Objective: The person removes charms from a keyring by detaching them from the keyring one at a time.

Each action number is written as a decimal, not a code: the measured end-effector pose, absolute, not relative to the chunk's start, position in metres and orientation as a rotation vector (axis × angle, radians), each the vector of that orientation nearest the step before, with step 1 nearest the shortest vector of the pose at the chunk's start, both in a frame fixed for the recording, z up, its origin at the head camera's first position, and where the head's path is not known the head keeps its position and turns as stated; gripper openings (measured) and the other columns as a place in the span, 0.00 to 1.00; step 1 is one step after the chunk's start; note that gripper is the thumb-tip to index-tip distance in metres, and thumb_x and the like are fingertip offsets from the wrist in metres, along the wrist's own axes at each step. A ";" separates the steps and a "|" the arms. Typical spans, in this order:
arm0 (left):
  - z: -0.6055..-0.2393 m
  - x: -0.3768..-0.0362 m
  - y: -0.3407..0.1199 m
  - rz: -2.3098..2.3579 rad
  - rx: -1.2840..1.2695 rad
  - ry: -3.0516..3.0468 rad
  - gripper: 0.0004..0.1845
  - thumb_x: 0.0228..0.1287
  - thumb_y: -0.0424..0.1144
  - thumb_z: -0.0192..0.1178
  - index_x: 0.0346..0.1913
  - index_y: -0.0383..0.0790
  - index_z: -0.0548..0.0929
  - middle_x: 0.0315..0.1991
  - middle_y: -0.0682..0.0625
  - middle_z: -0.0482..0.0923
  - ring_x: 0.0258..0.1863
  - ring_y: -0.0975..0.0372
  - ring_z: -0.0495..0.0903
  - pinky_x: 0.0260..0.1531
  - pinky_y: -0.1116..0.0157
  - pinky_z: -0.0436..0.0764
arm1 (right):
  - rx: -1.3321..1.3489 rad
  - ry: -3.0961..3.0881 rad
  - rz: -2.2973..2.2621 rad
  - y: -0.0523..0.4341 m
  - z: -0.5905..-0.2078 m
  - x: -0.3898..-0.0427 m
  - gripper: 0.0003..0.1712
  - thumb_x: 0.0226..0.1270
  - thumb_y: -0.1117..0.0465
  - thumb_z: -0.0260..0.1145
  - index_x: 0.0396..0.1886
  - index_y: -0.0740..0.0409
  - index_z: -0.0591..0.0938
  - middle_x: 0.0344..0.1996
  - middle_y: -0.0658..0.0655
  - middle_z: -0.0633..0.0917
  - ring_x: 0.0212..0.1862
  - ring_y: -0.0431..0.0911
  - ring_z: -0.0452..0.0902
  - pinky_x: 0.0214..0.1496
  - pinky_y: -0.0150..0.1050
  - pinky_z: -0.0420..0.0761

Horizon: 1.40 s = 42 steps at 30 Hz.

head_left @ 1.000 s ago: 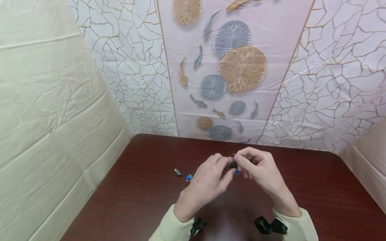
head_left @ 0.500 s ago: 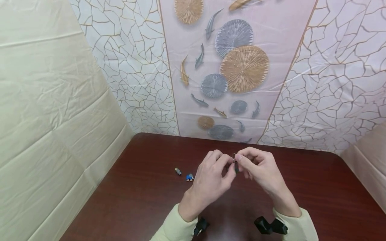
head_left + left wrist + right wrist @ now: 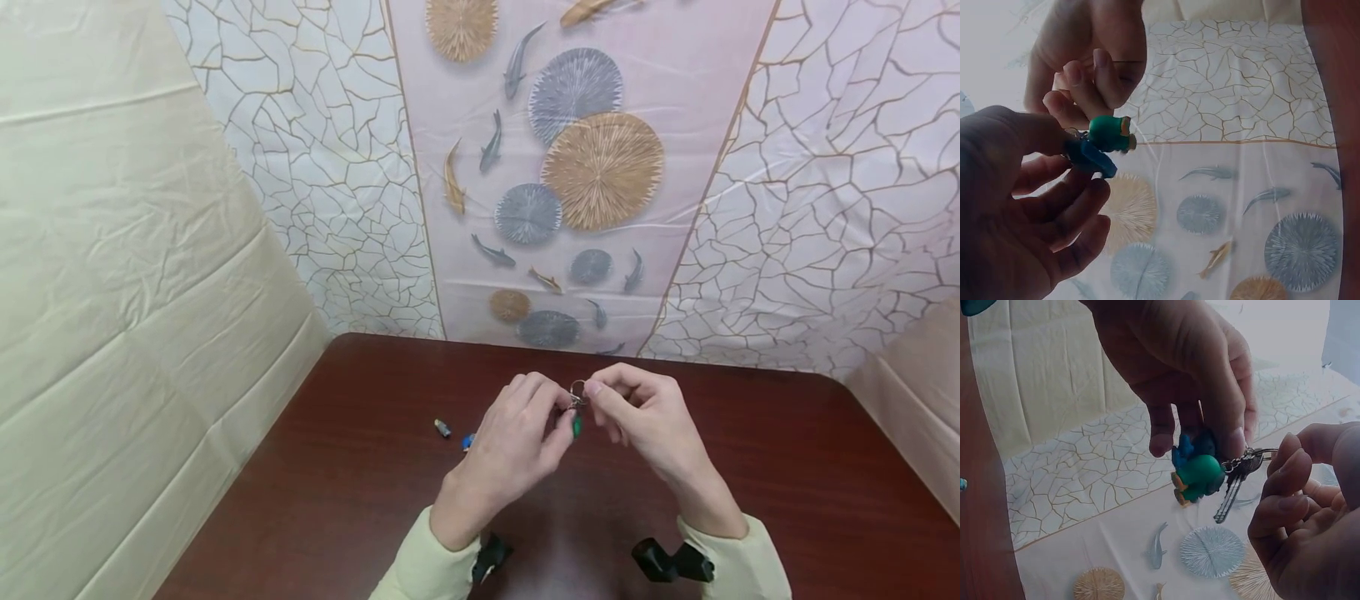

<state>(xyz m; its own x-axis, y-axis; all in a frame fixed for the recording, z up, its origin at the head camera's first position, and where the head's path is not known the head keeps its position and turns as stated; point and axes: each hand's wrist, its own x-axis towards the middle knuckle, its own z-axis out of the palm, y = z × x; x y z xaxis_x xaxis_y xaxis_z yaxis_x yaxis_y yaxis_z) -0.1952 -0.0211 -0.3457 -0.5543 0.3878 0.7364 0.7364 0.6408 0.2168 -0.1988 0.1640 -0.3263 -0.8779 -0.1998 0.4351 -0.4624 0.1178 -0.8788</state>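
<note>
My left hand (image 3: 517,446) and right hand (image 3: 645,421) meet above the dark red wooden desk (image 3: 787,492), a small silver metal key ring (image 3: 577,389) pinched between their fingertips. My left fingers curl round the bunch just under the ring, where a green and blue plastic charm (image 3: 1196,472) and silver keys (image 3: 1235,484) hang. My right thumb and forefinger nip the ring's far side. Two small loose pieces, one grey (image 3: 442,428) and one blue (image 3: 468,441), lie on the desk left of my left hand.

Lying on the dark red-brown desk (image 3: 750,483), left of the hands: a small grey piece (image 3: 442,428) and, just beside it, a small blue piece (image 3: 468,440).
</note>
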 end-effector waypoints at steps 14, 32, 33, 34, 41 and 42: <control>-0.343 -0.196 -0.020 -0.667 -1.037 -2.055 0.03 0.62 0.33 0.59 0.35 0.41 0.76 0.51 0.48 0.75 0.49 0.61 0.75 0.51 0.72 0.76 | 0.711 -2.127 1.908 0.164 -0.325 -0.196 0.04 0.69 0.70 0.61 0.34 0.67 0.80 0.16 0.48 0.77 0.13 0.43 0.66 0.11 0.38 0.63; -0.343 -0.198 -0.026 -1.240 -1.214 -2.046 0.08 0.59 0.25 0.56 0.31 0.43 0.72 0.29 0.53 0.72 0.25 0.69 0.71 0.25 0.82 0.72 | 0.849 -2.167 1.921 0.161 -0.324 -0.189 0.04 0.67 0.72 0.61 0.35 0.63 0.82 0.17 0.47 0.79 0.12 0.43 0.64 0.10 0.38 0.61; -0.343 -0.198 -0.027 -1.269 -1.216 -2.055 0.08 0.60 0.26 0.56 0.31 0.43 0.72 0.29 0.52 0.73 0.25 0.70 0.71 0.24 0.81 0.72 | 0.871 -2.169 1.914 0.162 -0.324 -0.189 0.05 0.67 0.72 0.61 0.34 0.62 0.82 0.18 0.47 0.79 0.13 0.43 0.64 0.10 0.38 0.62; -0.343 -0.198 -0.027 -1.296 -1.214 -2.064 0.08 0.60 0.26 0.56 0.31 0.42 0.73 0.29 0.52 0.74 0.25 0.71 0.71 0.24 0.81 0.73 | 0.895 -2.171 1.910 0.163 -0.325 -0.190 0.05 0.67 0.72 0.61 0.34 0.61 0.82 0.18 0.47 0.79 0.13 0.43 0.64 0.11 0.38 0.62; -0.342 -0.196 -0.029 -1.381 -1.178 -2.161 0.08 0.58 0.27 0.57 0.30 0.44 0.73 0.26 0.53 0.74 0.21 0.74 0.68 0.20 0.78 0.70 | 0.987 -2.217 1.856 0.166 -0.324 -0.190 0.06 0.67 0.72 0.61 0.35 0.59 0.82 0.20 0.46 0.79 0.14 0.45 0.66 0.12 0.37 0.64; -0.342 -0.196 -0.029 -1.404 -1.178 -2.179 0.08 0.58 0.27 0.56 0.29 0.44 0.73 0.25 0.54 0.74 0.20 0.74 0.68 0.20 0.78 0.70 | 0.998 -2.226 1.850 0.167 -0.324 -0.190 0.06 0.67 0.72 0.61 0.35 0.59 0.82 0.20 0.47 0.79 0.14 0.46 0.66 0.12 0.37 0.64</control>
<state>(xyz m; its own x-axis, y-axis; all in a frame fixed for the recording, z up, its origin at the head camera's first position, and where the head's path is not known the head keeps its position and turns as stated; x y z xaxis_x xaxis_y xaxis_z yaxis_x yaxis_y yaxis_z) -0.1957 -0.0295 -0.3417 -0.6222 0.4766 0.6210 0.7625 0.1895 0.6186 -0.1896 0.1670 -0.3237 -0.7845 -0.4254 0.4512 -0.5214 0.0586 -0.8513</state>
